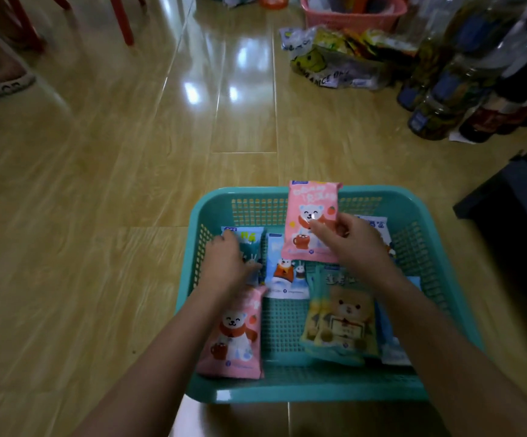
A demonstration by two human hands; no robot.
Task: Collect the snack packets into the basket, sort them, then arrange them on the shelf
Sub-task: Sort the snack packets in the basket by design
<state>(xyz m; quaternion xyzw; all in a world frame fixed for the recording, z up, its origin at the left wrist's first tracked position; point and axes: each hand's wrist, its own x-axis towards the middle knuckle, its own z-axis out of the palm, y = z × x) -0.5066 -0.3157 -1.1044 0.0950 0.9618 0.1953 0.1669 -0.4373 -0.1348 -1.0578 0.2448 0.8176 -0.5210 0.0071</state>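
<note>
Head view: right hand pinches pink packet.

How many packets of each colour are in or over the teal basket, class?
Pink packets: 2
Yellow packets: 2, stacked, perhaps more hidden
Teal packet: 1
Blue-white packets: 3
Total: 8 visible

Bottles blurred, left hand covers teal packet
</note>
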